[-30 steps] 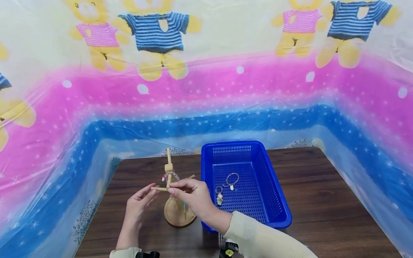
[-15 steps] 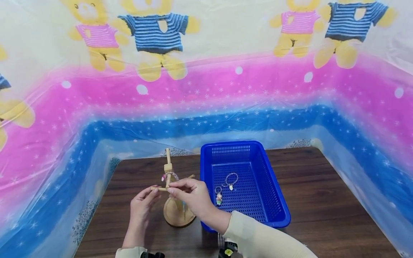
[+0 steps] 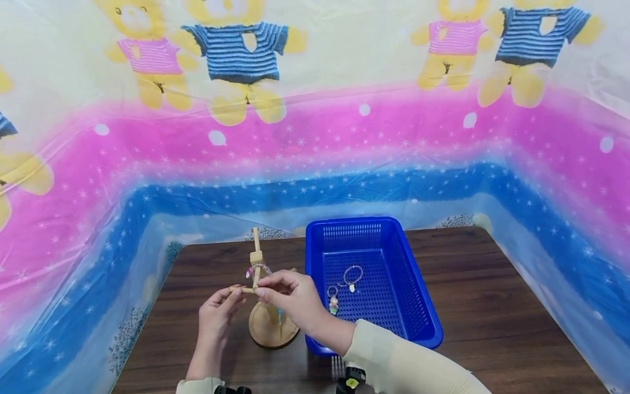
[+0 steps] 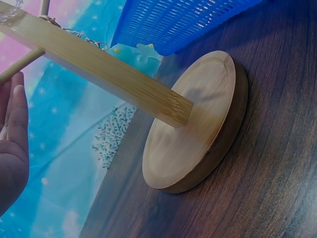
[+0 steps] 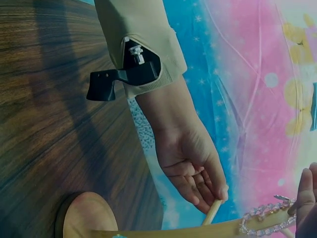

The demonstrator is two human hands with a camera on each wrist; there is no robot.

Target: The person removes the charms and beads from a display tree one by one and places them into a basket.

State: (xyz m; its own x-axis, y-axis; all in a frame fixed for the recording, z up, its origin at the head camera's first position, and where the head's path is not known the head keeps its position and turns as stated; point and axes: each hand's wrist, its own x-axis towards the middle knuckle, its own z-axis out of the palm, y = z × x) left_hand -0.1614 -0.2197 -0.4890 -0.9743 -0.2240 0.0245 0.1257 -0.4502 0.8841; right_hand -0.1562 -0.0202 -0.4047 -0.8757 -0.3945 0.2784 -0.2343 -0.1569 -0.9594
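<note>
A wooden stand point(image 3: 273, 331) rises from a round base, with thin pegs on its square post point(image 4: 114, 72). My left hand point(image 3: 214, 317) pinches the tip of one peg between thumb and fingers, as the right wrist view shows point(image 5: 213, 210). From the other side my right hand point(image 3: 300, 303) pinches the stand where that peg meets the post, hiding part of it. A pink and clear beaded bracelet point(image 5: 262, 218) loops around the post close to the right fingertips. Behind the post hangs a teal pendant point(image 4: 141, 59) on a chain.
Right of the stand sits a blue perforated basket point(image 3: 418, 284). Inside it lie a beaded bracelet point(image 3: 353, 275) and a figure keychain point(image 3: 333, 303). A printed bear cloth point(image 3: 315, 186) encloses the back and sides of the dark wooden table point(image 3: 492, 306).
Over the last second my left wrist has shifted slightly right, its fingers staying on the peg. My right hand and the stand have hardly moved.
</note>
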